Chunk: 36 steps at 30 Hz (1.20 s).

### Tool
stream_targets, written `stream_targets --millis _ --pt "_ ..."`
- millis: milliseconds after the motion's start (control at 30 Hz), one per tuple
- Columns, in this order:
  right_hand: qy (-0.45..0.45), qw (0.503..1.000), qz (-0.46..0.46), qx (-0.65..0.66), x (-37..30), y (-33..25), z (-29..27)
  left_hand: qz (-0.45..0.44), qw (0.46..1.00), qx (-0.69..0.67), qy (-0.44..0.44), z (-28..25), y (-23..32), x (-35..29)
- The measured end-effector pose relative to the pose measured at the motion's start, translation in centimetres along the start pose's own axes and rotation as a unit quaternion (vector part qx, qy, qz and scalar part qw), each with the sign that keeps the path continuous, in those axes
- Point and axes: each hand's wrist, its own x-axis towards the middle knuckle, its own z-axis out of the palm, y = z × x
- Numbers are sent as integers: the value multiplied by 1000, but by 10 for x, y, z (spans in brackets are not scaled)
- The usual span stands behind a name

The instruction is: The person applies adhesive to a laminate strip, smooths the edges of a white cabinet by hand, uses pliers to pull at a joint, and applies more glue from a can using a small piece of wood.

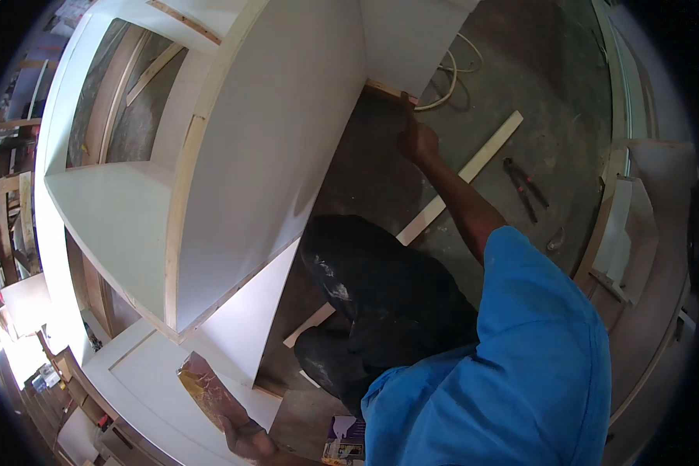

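Observation:
My left hand (250, 444), low in the picture, is closed round the lower end of a brown-stained, see-through plastic bottle (213, 396). The bottle tilts up to the left, in front of white boards. My right arm reaches far forward. Its hand (419, 143) has the index finger stretched out and the other fingers folded, and no object shows in it. That fingertip is at the bare wood strip (388, 92) along the low edge of a white cabinet panel (276, 124); whether it touches the strip I cannot tell.
A long wood batten (478, 167) lies across the floor, passing under my legs. Pincers (525, 190) rest to its right. A pale hose (450, 85) curls beyond my right hand. A purple box (343, 441) stands near me. Boards (625, 233) lean at the right.

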Motion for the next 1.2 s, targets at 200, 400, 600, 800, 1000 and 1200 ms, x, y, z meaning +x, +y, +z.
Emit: stream_targets --millis 200,400,600,800,1000,1200 --pt "53 997 -23 43 18 -61 31 -51 997 -35 38 19 4 -13" --pt "4 998 22 62 36 -107 40 9 998 3 62 3 3 -18" --pt "-5 994 -82 71 8 -93 27 41 994 21 101 1 4 -25" --pt "64 989 -111 -69 38 -64 23 -30 999 25 19 28 5 -22" --pt "33 992 -77 -89 16 -14 6 7 999 7 39 17 0 -22" --pt "-27 994 48 -94 -35 57 -36 15 996 45 74 -7 -6 -14"
